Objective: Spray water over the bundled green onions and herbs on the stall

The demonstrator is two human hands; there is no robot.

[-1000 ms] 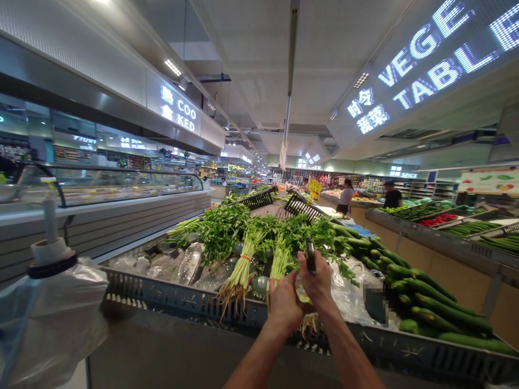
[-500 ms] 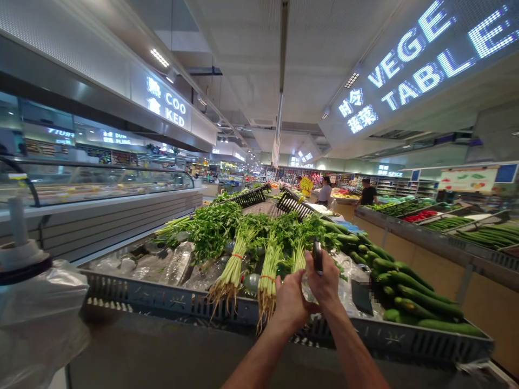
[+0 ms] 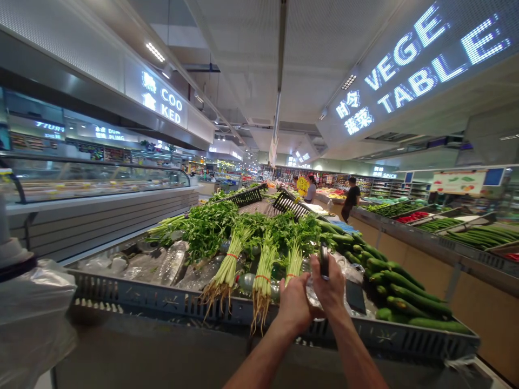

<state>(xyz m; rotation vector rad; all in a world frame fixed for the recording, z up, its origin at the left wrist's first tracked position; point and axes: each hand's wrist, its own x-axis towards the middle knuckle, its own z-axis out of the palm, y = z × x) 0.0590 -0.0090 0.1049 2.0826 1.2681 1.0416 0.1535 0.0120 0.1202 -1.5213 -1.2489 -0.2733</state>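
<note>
Three bunches of leafy celery with orange bands and pale roots lie at the front of a grey slatted crate [image 3: 162, 294]: a left bunch [image 3: 229, 265], a middle bunch [image 3: 263, 275] and a right bunch [image 3: 294, 256]. My left hand [image 3: 295, 303] is closed around the lower end of the right bunch, and its roots are hidden. Close beside it, my right hand [image 3: 329, 283] is closed on a dark, rounded object [image 3: 324, 260] with a shiny edge; its kind is unclear. The fingertips of both hands are partly hidden.
Cucumbers [image 3: 413, 292] fill the crate's right side. Loose greens [image 3: 208, 224] and plastic-wrapped items lie to the left. A plastic bag [image 3: 36, 319] hangs at the near left. Two people stand farther back, one in dark clothes [image 3: 351, 198]. A glass counter [image 3: 101, 181] runs along the left.
The view has shifted slightly, moving the crate left in the picture. Both hands stay close together at the right bunch, the dark object still in my right hand. The person in dark clothes has moved left.
</note>
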